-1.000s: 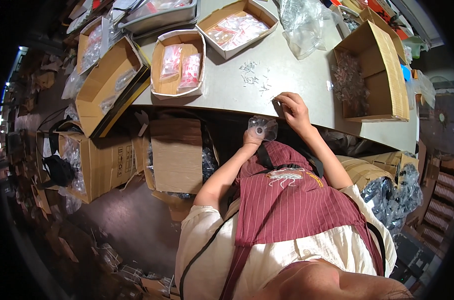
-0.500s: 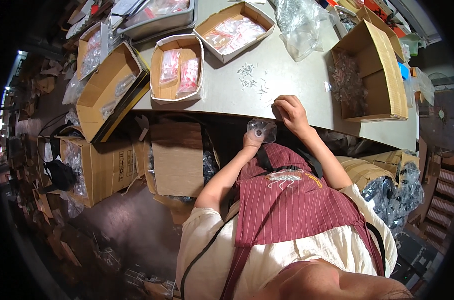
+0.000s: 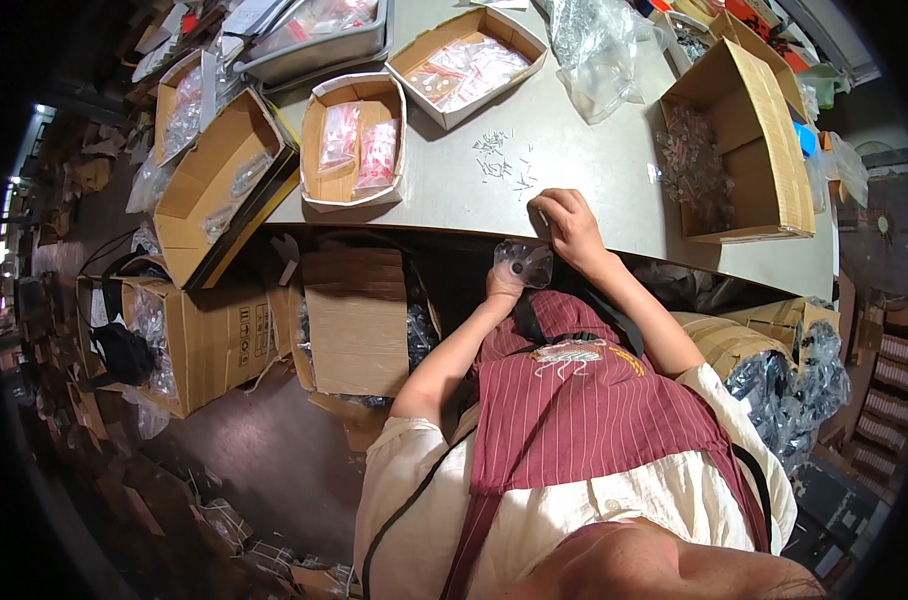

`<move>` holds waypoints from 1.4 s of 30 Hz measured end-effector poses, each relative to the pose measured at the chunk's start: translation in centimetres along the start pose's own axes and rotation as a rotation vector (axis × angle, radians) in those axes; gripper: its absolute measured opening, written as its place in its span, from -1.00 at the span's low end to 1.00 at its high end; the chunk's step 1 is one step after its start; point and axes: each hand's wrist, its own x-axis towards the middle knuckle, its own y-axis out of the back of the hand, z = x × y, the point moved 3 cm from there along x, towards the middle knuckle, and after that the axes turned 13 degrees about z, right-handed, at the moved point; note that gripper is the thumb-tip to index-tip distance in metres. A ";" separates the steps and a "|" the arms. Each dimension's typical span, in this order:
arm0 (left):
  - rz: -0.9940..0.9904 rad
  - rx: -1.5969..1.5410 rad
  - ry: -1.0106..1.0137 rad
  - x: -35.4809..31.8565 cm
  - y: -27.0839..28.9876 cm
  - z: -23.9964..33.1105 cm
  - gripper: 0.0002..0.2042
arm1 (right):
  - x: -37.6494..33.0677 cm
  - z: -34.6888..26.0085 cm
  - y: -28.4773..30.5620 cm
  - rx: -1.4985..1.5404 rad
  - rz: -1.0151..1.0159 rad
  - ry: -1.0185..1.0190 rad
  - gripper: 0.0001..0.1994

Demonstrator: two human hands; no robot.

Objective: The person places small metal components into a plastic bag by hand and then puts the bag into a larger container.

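Observation:
My left hand (image 3: 500, 286) is closed round a clear plastic piece (image 3: 537, 263), flared and cup-like with a dark round spot in its middle, just below the table's front edge. My right hand (image 3: 576, 230) rests at that edge, fingers curled and pressed together; what lies in them, if anything, is too small to make out. Beyond its fingertips, small metal pins or screws (image 3: 492, 150) are scattered on the grey table (image 3: 594, 165), a few of them strayed close to the hand.
Cardboard trays with small bags, one white-rimmed (image 3: 401, 185) and one farther back (image 3: 454, 118), stand on the table. On the right, an open carton (image 3: 764, 190) holds many small clear parts. Clear plastic sheeting (image 3: 604, 75) lies at the back; another carton (image 3: 354, 320) stands below the table.
My right hand has shifted slightly left along the table edge, its fingers now nearer the scattered metal pieces. The left hand with the clear plastic piece has hardly moved.

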 end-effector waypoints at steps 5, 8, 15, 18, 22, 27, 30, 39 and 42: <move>-0.004 0.034 0.042 0.2 -0.3 -1.3 -0.69 | -2.0 -1.8 -0.1 0.163 -0.167 0.062 -0.66; -0.014 0.030 -0.130 -0.4 -0.2 -1.2 -0.53 | -4.1 -2.7 0.0 0.386 -0.233 -0.009 -0.69; 0.048 -0.084 0.035 -0.4 -0.5 -2.1 -0.63 | 0.3 -0.4 -0.1 0.336 -0.051 -0.247 -0.68; 0.042 -0.001 0.023 -0.4 -0.9 -1.7 -0.72 | 2.0 1.8 -0.8 0.136 0.026 -0.217 -0.76; -0.058 -0.074 0.162 -0.5 -1.0 -2.1 -0.75 | 2.9 2.5 -1.3 0.049 0.043 -0.119 -0.79; 0.037 -0.048 0.032 -0.6 -0.8 -1.6 -0.75 | 2.9 2.4 -2.0 0.007 0.013 -0.023 -0.79; 0.068 -0.033 -0.009 -0.5 -0.7 -1.5 -0.76 | 3.2 2.0 -2.1 -0.006 0.028 0.056 -0.80; 0.041 0.014 0.031 -0.3 0.0 -0.4 -0.72 | 2.6 0.8 -1.5 -0.003 -0.007 0.135 -0.80; 0.088 -0.007 0.072 -0.4 0.6 0.2 -0.76 | 2.6 0.5 -1.4 0.006 -0.002 0.084 -0.75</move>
